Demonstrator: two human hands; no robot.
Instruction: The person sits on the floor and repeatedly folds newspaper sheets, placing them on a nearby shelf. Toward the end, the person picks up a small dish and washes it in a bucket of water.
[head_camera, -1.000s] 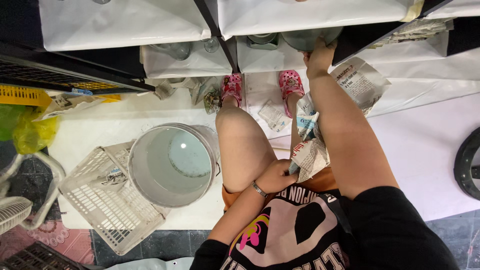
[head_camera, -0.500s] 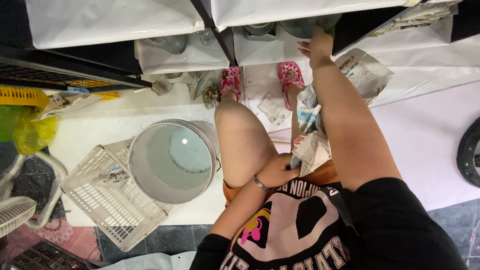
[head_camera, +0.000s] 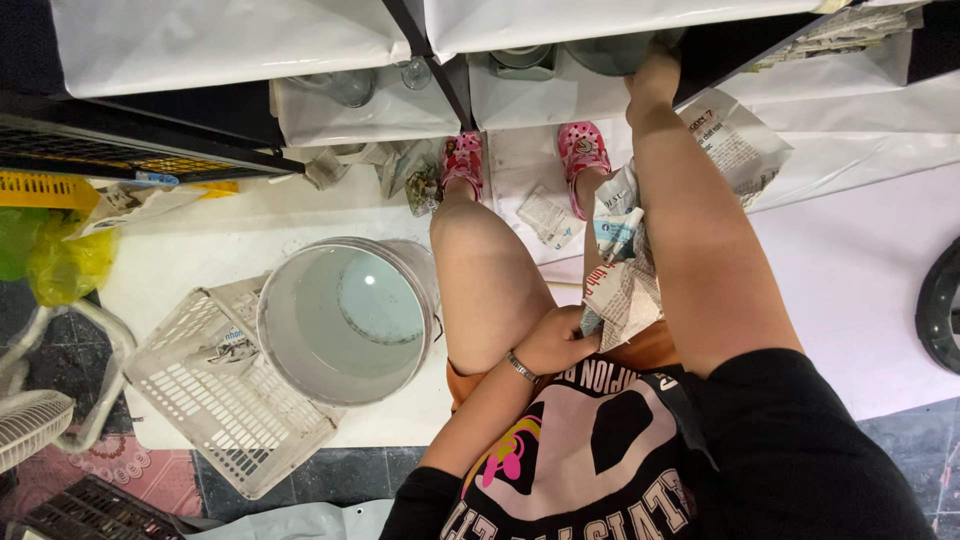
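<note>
I sit with both knees up in front of a low shelf (head_camera: 450, 95) lined with white paper. My left hand (head_camera: 556, 340) rests on my lap, shut on a bundle of crumpled newspaper (head_camera: 622, 285). My right hand (head_camera: 655, 72) is stretched out to the shelf's right compartment and touches a rounded grey-green vessel (head_camera: 605, 52). The shelf's edge hides its fingers. Another greenish dish (head_camera: 522, 58) stands just left of it. A clear glass (head_camera: 350, 88) and a stemmed glass (head_camera: 416, 72) sit in the left compartment.
A grey bucket of water (head_camera: 345, 320) stands left of my knee beside a tipped white plastic basket (head_camera: 215, 395). More newspaper (head_camera: 735, 140) lies under my right arm, with scraps (head_camera: 405, 170) near my pink sandals (head_camera: 462, 160). A yellow bag (head_camera: 65, 260) and a fan (head_camera: 30, 425) are at the left.
My right hand has reached farther forward into the shelf's right compartment, up to the grey-green vessel. My left hand stays on the newspaper.
</note>
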